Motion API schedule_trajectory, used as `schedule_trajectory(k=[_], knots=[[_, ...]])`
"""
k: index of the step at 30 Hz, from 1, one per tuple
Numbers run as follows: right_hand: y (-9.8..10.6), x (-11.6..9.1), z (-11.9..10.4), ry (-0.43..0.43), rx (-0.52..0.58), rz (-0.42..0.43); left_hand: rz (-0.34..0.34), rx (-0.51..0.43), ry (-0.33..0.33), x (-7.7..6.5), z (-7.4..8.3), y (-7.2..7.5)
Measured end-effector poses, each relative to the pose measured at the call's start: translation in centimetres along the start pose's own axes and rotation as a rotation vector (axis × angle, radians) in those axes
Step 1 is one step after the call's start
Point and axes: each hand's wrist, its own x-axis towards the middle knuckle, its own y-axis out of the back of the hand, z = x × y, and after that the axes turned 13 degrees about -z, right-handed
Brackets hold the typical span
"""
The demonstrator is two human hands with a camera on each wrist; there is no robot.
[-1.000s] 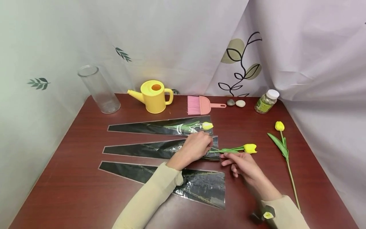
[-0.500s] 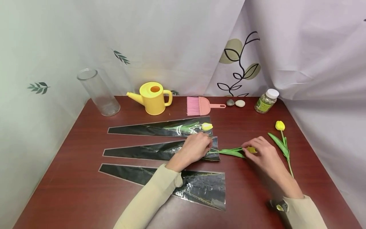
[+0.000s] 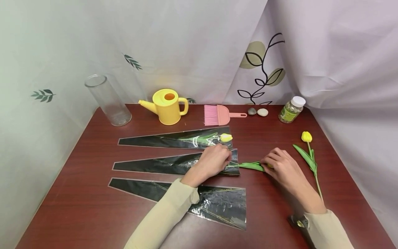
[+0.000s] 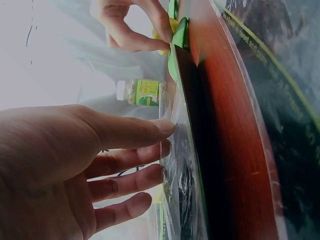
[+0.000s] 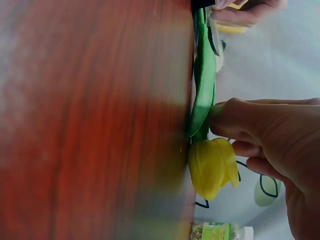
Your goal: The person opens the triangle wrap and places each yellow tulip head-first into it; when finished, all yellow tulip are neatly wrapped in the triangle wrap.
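Observation:
Three tapered black-and-clear flower sleeves lie flat on the table. With thumb and index finger, my left hand (image 3: 211, 162) pinches the clear film at the wide mouth of the middle sleeve (image 3: 146, 163), lifting it off the black back in the left wrist view. A yellow tulip (image 5: 210, 167) lies with its lower stem inside that mouth and its green leaf (image 3: 251, 166) outside. My right hand (image 3: 281, 169) pinches the stem just below the bloom, mostly covering the bloom in the head view. The far sleeve (image 3: 140, 140) has a tulip (image 3: 226, 138) inside; the near sleeve (image 3: 224, 205) lies partly under my left forearm.
Another yellow tulip (image 3: 306, 137) lies on the right. Along the back stand a glass vase (image 3: 116, 107), yellow watering can (image 3: 168, 109) and lidded jar (image 3: 290, 110). A pink brush (image 3: 222, 115) and two stones (image 3: 262, 112) lie between the can and the jar.
My right hand has moved right along the tulip, from the leaf to just below the bloom, then slightly back left. My left hand keeps its place at the sleeve's mouth.

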Motion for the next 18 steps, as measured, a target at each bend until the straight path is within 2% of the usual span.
schedule_trajectory(k=[12, 18], knots=[[-0.18, 0.40, 0.57, 0.028, -0.034, -0.012, -0.004, 0.003, 0.008, 0.02, -0.06, -0.01], [-0.36, 1.00, 0.39, 0.073, -0.025, -0.012, -0.008, -0.001, 0.005, 0.06, -0.04, 0.03]])
